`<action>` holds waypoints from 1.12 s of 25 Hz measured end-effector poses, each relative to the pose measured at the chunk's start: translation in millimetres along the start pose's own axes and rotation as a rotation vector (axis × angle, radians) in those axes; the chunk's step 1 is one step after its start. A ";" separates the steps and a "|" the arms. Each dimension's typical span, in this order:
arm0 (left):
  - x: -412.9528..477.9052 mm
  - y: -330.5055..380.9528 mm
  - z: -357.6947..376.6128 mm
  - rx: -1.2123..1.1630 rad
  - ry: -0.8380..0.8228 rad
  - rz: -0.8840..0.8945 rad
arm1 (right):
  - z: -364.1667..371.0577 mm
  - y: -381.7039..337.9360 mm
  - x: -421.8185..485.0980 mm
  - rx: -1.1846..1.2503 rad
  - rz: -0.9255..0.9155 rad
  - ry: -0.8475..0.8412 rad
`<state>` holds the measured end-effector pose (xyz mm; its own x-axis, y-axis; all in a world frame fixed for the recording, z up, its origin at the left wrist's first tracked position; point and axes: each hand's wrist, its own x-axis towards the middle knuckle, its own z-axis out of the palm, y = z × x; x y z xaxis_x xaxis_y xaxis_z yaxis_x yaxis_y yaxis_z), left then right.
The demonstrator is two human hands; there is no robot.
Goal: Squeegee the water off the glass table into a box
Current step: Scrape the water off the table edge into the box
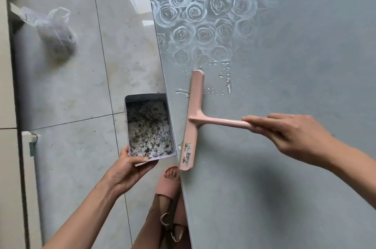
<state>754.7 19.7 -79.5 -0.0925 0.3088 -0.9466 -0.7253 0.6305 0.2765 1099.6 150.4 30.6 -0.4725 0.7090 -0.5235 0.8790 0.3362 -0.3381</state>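
Observation:
A pink squeegee (192, 120) lies blade-down on the grey glass table (284, 187), close to the table's left edge. My right hand (289, 134) grips the end of its handle from the right. Small streaks and drops of water (223, 79) sit on the glass just beyond the blade's far end, below a printed rose pattern. My left hand (128, 169) holds a white open box (130, 126) by its near end, level with the table's left edge. The box has speckled wet debris on its bottom.
A tiled floor (81, 90) lies to the left of the table. A filled clear plastic bag (55, 33) stands on it at the far left. My feet in pink slippers (168, 181) are under the table's edge. A white cabinet edge (8, 106) runs along the left.

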 end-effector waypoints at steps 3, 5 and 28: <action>-0.9 1.7 0.0 -0.009 -0.009 0.004 | -30.1 30.6 -26.6 -0.056 0.077 0.050; -0.8 1.2 -1.6 -0.010 -0.011 0.007 | -43.0 51.5 -49.9 -0.033 0.147 0.015; 26.4 59.2 30.1 -0.034 -0.035 0.082 | -115.2 19.2 52.3 -0.188 0.083 -0.014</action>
<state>729.9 86.6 -83.2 -0.1293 0.3830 -0.9147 -0.7390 0.5779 0.3464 1099.1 265.4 86.8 -0.3976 0.7311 -0.5544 0.9109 0.3874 -0.1423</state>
